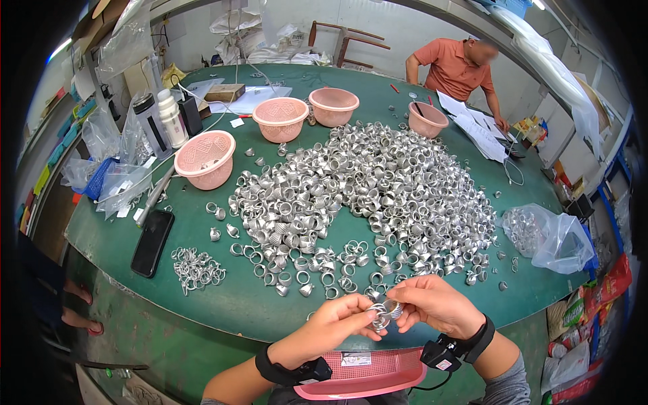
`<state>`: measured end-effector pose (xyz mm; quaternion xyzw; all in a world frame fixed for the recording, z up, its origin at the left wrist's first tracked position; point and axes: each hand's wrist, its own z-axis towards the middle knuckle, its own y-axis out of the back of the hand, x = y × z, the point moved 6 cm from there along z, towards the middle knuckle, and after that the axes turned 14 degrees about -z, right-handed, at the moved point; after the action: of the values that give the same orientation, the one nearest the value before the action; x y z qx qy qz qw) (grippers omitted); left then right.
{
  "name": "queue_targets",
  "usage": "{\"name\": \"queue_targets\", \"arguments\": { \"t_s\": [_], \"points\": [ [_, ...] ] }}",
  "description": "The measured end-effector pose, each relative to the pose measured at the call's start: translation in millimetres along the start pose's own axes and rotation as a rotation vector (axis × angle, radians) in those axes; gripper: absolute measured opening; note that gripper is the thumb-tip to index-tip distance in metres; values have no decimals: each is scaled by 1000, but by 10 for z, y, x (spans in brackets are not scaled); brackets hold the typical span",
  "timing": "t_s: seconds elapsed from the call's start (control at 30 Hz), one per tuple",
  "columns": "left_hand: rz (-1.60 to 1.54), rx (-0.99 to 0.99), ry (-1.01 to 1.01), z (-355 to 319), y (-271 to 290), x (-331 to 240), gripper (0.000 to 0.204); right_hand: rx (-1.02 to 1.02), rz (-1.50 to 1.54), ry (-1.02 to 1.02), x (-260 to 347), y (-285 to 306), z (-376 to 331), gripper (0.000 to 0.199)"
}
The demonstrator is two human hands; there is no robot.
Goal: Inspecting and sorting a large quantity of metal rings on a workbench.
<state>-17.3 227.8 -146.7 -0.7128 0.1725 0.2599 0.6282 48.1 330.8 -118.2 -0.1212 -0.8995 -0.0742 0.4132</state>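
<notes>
Beyond the fingertips, across the green table (202, 310): a very large heap of silver coiled metal springs (378, 196), loose ones scattered up to the near edge. Farther behind the heap, four pink plastic baskets (204, 159), contents not visible from here. Far to the right of the fingers, a clear plastic bag (550, 239) with more springs inside. Below the wrists, a pink tray (364, 374), seemingly empty. Left hand (337, 324) and right hand (435, 305) both pinching one small cluster of tangled springs (383, 314) between thumb and fingertips, just over the table edge. Probably best to pull apart slowly, turning the coils, not forcing.
</notes>
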Motion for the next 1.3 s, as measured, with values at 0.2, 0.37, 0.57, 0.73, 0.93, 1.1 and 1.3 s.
{"name": "queue_targets", "arguments": {
  "t_s": [0.2, 0.37, 0.57, 0.73, 0.93, 1.1, 1.3],
  "points": [
    [54, 32, 46, -24, -33, 22, 15, 15, 38, -8, -1, 4, -4, 17],
    [244, 40, -56, -44, -43, 3, 15, 31, 42, 19, 30, -10, -26, 17],
    [264, -51, -134, -54, -30, 19, 15, 47, -10, 97, 62, -27, -60, 16],
    [766, -53, -439, -91, -115, -221, 11, 94, -88, 198, 116, -62, -123, 18],
    [993, -190, -582, -138, -184, -389, 9, -10, -257, 426, 149, -49, -187, 27],
    [1231, -82, -712, -172, -230, -418, 12, -148, -395, 604, 193, -68, -309, 29],
    [1361, -70, -737, -176, -391, -454, 14, -231, -518, 773, 218, -80, -377, 28]
  ]
}}
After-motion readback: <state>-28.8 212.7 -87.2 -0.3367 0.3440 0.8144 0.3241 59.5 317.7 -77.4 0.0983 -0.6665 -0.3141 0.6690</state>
